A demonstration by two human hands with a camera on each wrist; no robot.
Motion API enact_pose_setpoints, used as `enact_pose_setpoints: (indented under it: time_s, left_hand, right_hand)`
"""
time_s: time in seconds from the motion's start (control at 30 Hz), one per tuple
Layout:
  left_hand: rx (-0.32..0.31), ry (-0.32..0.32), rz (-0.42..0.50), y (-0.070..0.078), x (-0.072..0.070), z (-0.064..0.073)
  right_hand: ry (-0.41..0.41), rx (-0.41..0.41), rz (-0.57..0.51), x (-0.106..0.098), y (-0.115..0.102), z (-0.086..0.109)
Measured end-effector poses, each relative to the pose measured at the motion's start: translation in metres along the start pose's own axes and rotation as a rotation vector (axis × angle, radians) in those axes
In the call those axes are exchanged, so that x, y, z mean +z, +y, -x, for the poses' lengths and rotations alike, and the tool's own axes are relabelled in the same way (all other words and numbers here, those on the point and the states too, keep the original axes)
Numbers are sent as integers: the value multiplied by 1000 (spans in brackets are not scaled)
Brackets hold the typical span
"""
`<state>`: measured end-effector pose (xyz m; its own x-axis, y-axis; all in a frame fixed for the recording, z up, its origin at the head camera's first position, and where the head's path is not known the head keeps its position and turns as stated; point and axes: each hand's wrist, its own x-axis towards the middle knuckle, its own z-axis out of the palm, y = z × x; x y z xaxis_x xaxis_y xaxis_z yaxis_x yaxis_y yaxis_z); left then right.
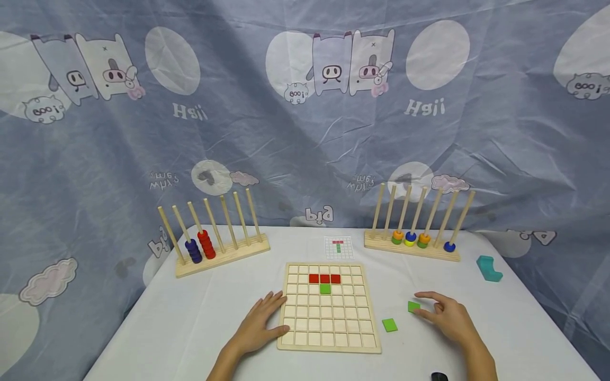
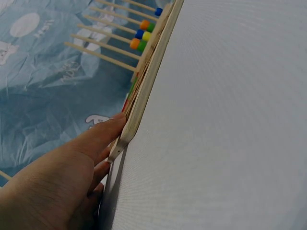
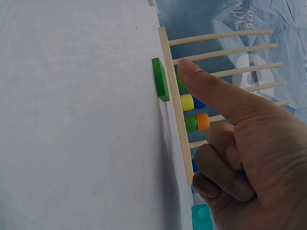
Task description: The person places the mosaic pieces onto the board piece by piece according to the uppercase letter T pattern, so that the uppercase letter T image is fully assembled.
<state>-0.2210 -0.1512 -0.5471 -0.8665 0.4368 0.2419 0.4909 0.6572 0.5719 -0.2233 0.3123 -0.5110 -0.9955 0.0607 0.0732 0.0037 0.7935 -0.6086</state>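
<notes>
A wooden grid board (image 1: 329, 348) lies on the table with three red tiles (image 1: 325, 279) in a row and one green tile (image 1: 325, 289) below the middle one. My left hand (image 1: 259, 324) rests spread against its left edge, thumb (image 2: 112, 125) on the rim. To the right of the board, my right hand (image 1: 450, 317) hovers with thumb and index finger apart around a loose green tile (image 1: 413, 307); the thumb overlaps it in the head view. Between that hand and the board lies a second loose green tile (image 1: 389, 325). The right wrist view shows a green tile (image 3: 160, 79) near the thumb.
Behind the board is a printed pattern card (image 1: 339, 247). Wooden peg racks stand at back left (image 1: 224, 256) and back right (image 1: 412, 248), holding coloured beads. A teal block (image 1: 489, 269) lies at the far right. A black object (image 1: 439, 377) shows at the near edge.
</notes>
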Motion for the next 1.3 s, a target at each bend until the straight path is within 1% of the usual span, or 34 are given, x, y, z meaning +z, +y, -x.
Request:
enact_pose_setpoints:
  time_s: [0.2,0.47,0.63,1.0,1.3]
  left_hand:
    - [-5,2,-2,0,0,0]
    - [-3,1,-1,0,0,0]
    - [0,-5,1,0,-1,0]
    - [6,-2,1,1,-1,-1]
    - [3,-2,1,0,0,-1]
  right_hand:
    - [2,-10,9,1,1,-2]
    - [-32,12,11,6,4,-2]
    - [-39,17,18,9,6,-1]
    - [-35,29,13,10,8,-2]
    - [-24,21,15,10,9,-2]
